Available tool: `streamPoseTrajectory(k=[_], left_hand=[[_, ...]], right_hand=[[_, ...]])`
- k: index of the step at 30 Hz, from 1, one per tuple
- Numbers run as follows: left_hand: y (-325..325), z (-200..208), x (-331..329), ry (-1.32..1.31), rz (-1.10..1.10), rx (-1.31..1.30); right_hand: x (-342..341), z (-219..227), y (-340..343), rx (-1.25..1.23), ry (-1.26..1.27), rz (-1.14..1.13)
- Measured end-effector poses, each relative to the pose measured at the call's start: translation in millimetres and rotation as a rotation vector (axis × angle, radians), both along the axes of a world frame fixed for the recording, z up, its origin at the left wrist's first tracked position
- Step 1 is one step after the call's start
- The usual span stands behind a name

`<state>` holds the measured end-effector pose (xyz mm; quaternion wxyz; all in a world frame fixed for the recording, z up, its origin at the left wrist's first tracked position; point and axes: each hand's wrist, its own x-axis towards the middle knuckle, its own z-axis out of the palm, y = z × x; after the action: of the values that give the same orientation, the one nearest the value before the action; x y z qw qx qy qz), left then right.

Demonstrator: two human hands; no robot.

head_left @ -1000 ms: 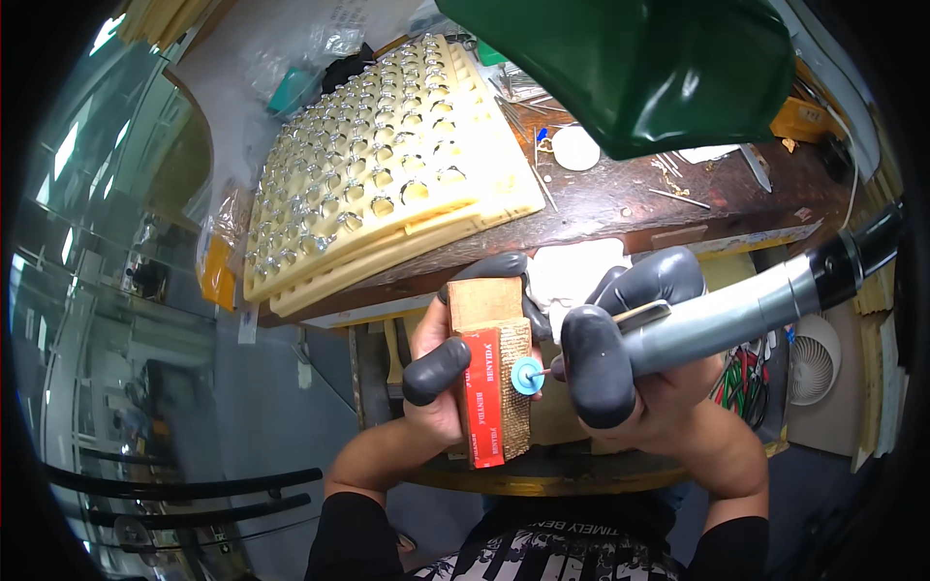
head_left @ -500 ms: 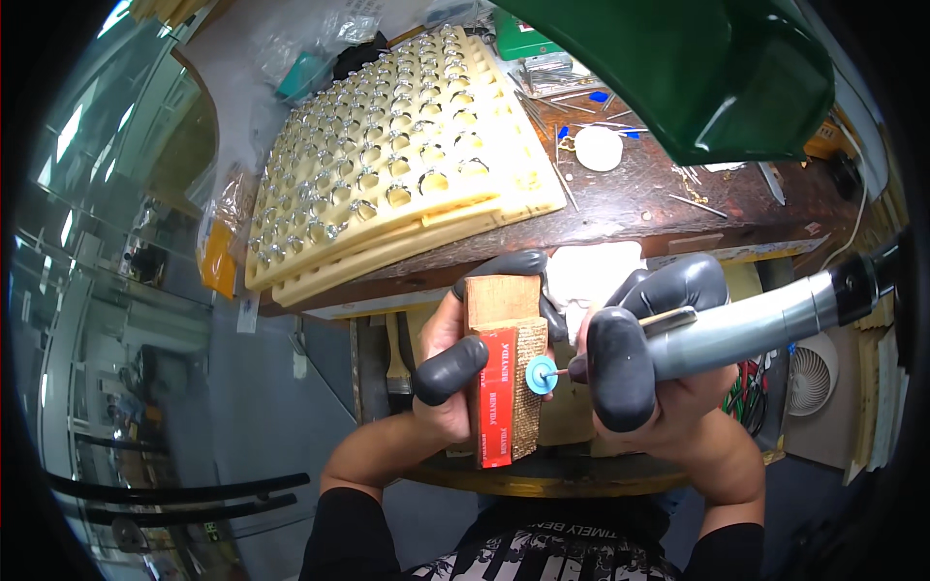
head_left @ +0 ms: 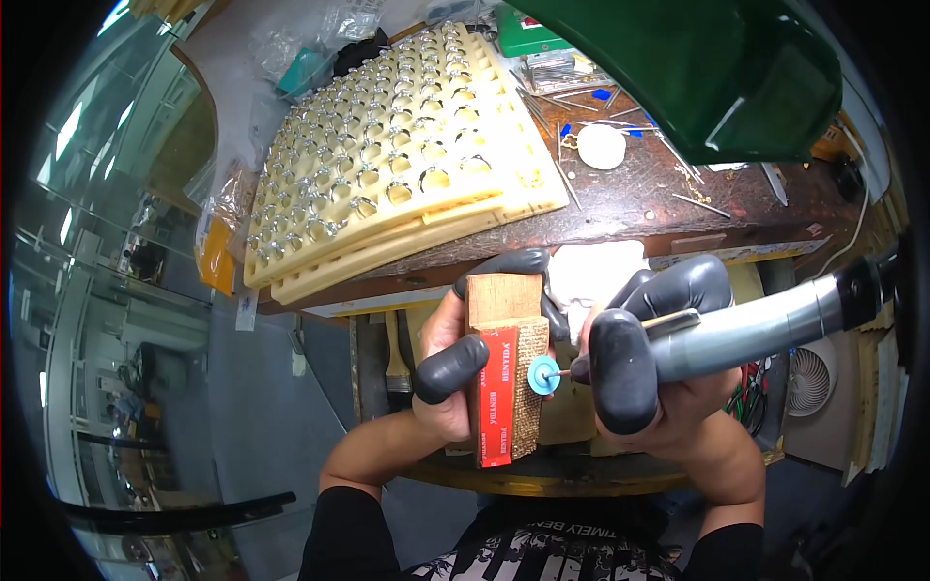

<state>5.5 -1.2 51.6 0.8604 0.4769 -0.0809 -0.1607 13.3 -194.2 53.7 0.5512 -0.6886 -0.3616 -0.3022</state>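
Note:
My left hand (head_left: pixel 451 370), with black finger cots on its thumb and fingers, is closed round a wooden block (head_left: pixel 504 295). Red tape (head_left: pixel 497 397) runs along the block, beside a strip with a rough, brownish, gritty face (head_left: pixel 529 416). In my right hand (head_left: pixel 623 373), also in black finger cots, is a silver rotary handpiece (head_left: pixel 751 339). Its thin shaft carries a small light-blue disc (head_left: pixel 542 375), which is at the edge of the rough strip; whether they touch I cannot tell. My left fingertips behind the block are partly hidden.
Stacked cream trays (head_left: pixel 407 208) of silver rings lie on the wooden bench (head_left: pixel 639 218) beyond my hands. Metal burs, a round white pad (head_left: pixel 602 147) and a green box (head_left: pixel 528 34) lie farther right. A green lamp shade (head_left: pixel 717 87) overhangs them. A small fan (head_left: pixel 812 378) stands at right.
Both hands keep their grip, and the disc stays beside the block's rough strip. The whole view has shifted very slightly.

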Motion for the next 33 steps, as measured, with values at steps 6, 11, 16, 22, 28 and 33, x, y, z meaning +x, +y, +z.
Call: streamPoseTrajectory(k=[6, 11, 16, 22, 28, 33], left_hand=[[-1.5, -1.2, -1.9, -0.008, 0.04, 0.001], [-2.8, 0.5, -1.5, 0.008, 0.032, -0.014], [-3.0, 0.6, -0.2, -0.012, 0.024, -0.027], [-3.6, -1.8, 0.4, 0.004, 0.019, -0.056], [-1.9, 2.0, 1.2, 0.001, -0.014, -0.05], [-3.5, 2.4, 1.4, -0.023, 0.028, 0.0]], right_hand=[[-1.7, -2.4, -2.9, 0.023, 0.041, 0.058], [0.9, -3.5, -1.0, 0.069, 0.015, 0.057], [0.4, 5.1, 3.7, 0.093, -0.008, -0.06], [-2.8, 10.0, 3.2, 0.021, 0.024, -0.139], [-3.9, 8.1, 5.4, 0.068, 0.044, -0.147], [-2.1, 10.4, 2.6, 0.02, 0.023, -0.146]])
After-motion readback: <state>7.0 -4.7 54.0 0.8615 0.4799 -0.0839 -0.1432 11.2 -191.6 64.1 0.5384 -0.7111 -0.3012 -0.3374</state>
